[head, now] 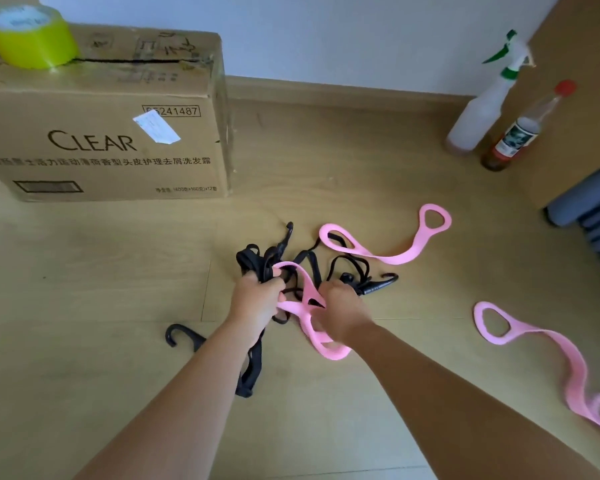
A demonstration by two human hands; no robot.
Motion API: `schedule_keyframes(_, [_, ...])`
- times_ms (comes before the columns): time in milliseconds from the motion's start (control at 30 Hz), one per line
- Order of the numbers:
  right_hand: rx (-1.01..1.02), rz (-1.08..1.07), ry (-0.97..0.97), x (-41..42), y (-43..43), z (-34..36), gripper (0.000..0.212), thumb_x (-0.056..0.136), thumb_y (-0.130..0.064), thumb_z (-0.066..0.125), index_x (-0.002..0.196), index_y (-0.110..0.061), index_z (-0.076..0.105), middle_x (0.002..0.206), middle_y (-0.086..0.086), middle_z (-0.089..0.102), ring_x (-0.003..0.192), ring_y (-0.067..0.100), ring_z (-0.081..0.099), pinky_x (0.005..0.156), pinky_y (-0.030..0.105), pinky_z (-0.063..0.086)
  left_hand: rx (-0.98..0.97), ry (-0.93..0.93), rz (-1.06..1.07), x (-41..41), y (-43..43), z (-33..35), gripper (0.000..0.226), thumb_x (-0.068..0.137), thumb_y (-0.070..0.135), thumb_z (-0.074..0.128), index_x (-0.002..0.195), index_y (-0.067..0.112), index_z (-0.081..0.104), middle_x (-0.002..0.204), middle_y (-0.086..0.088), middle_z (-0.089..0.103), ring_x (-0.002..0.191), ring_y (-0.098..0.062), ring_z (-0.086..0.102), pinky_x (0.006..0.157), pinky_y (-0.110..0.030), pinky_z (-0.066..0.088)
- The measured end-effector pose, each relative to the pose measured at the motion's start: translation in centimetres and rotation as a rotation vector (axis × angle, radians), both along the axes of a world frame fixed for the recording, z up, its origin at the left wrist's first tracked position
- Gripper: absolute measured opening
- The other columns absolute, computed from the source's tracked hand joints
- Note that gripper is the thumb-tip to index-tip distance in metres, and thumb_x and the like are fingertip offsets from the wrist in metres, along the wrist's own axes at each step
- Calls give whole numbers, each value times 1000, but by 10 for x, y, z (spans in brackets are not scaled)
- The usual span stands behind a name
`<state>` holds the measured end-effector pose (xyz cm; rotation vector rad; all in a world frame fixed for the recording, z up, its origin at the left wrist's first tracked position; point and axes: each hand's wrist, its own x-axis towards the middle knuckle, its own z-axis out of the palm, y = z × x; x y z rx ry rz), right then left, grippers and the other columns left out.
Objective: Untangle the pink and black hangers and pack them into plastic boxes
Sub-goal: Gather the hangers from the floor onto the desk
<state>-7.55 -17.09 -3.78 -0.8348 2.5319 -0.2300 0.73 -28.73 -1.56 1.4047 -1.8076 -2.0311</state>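
Note:
A knot of black hangers [312,268] and one pink hanger [309,306] lies on the wooden floor in the middle of the view. My left hand [257,306] grips a bundle of black loops at the knot's left side. My right hand [343,313] is closed on the tangled pink hanger and a black piece beside it. A second pink hanger [395,251] lies just beyond the knot, one loop threaded by a black strand. A third pink hanger [548,348] lies apart at the right. A black hook [181,336] pokes out under my left forearm.
A large cardboard box [101,133] stands at the back left with a roll of yellow-green tape [32,39] on top. A white spray bottle [482,109] and a red-capped bottle [520,136] stand at the back right by a brown panel. Grey-blue ribbed object [596,216] at right edge.

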Motion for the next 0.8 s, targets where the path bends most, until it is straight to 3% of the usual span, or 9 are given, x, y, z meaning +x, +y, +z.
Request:
schedule_keyframes(33, [-51,-27,-35,-4,3,2,5,87,-9,54,83,-11,51,88,5,49,77,20,46,56,23,35,-32,-9,23,-2,0,-5,18,88,5,48,97,15,61,60,-3,50,46,-15,39,43,-20,31])
schedule_keyframes(67, [-95,-59,-66,-8,7,2,16,87,-9,52,73,-11,46,78,3,47,68,19,44,50,23,29,-72,-17,38,-4,0,-9,15,89,6,48,91,14,60,60,-3,50,47,-17,39,46,-22,32])
schedule_keyframes(167, [-250,-184,-118,-17,23,4,22,88,-9,48,67,-10,41,63,1,41,55,17,36,48,26,24,-251,-71,-18,-8,3,-22,17,92,10,48,76,12,53,62,-4,48,57,-25,43,56,-29,36])
schedule_keyframes(300, [-429,-365,-76,-26,48,14,17,89,-5,46,73,-6,47,58,1,44,51,16,37,44,20,27,-489,-255,-226,-11,13,-29,22,97,17,45,96,0,59,82,-11,53,64,-26,54,52,-26,34])
schedule_keyframes(367, [-480,-431,-42,-29,61,21,13,91,-6,45,79,-6,51,62,0,47,56,18,42,50,28,30,-527,-321,-273,-16,18,-32,24,97,18,45,102,-2,58,94,-15,57,81,-32,59,58,-29,37])
schedule_keyframes(500, [-509,-505,16,-36,88,24,10,92,-12,48,82,-11,49,64,-4,49,60,20,44,56,28,34,-463,-326,-328,-26,32,-41,27,97,17,44,113,-2,54,111,-21,60,97,-38,60,69,-36,43])
schedule_keyframes(633, [-468,-609,-64,-39,108,14,13,91,-14,48,79,-9,48,65,1,50,61,23,45,56,29,36,-407,-258,-322,-33,52,-41,31,96,12,47,124,1,48,117,-18,60,105,-35,58,72,-31,40])
schedule_keyframes(800, [-362,-523,-265,-15,106,-4,18,90,-27,55,85,-11,48,72,-1,51,65,18,48,55,27,37,-258,-241,-239,-36,59,-42,40,86,13,64,120,3,48,110,-14,63,94,-29,61,72,-29,44])
